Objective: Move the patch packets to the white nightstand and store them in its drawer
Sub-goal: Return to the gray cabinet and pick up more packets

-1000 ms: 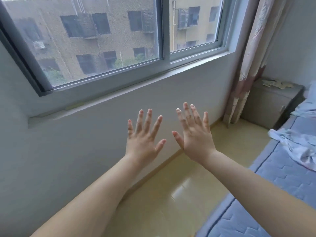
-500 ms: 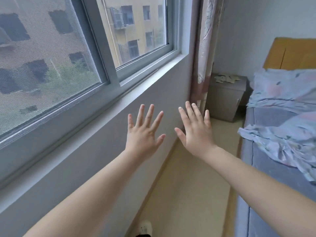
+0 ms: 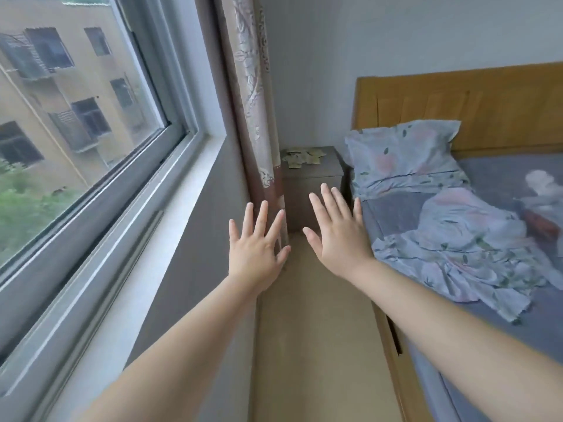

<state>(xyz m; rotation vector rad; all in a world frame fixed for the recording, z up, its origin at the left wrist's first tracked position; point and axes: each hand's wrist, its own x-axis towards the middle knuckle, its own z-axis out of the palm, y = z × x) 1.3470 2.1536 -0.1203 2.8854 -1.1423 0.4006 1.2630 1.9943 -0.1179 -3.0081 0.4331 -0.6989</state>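
Several pale yellowish patch packets (image 3: 301, 156) lie scattered on top of a grey-white nightstand (image 3: 310, 181) in the far corner, between the curtain and the bed. My left hand (image 3: 257, 246) and my right hand (image 3: 338, 233) are both stretched out in front of me, palms forward, fingers spread, holding nothing. Both hands hover well short of the nightstand; the right one covers part of its front, so the drawer is not clearly seen.
A window and wide sill (image 3: 146, 239) run along the left wall. A patterned curtain (image 3: 253, 117) hangs beside the nightstand. A bed (image 3: 457, 226) with a wooden headboard, pillow and crumpled sheet fills the right. A narrow strip of floor (image 3: 313, 330) leads to the nightstand.
The view has swung right from the window toward the corner. The nightstand with the packets now sits straight ahead and closer. Both hands stay raised and spread, holding nothing.
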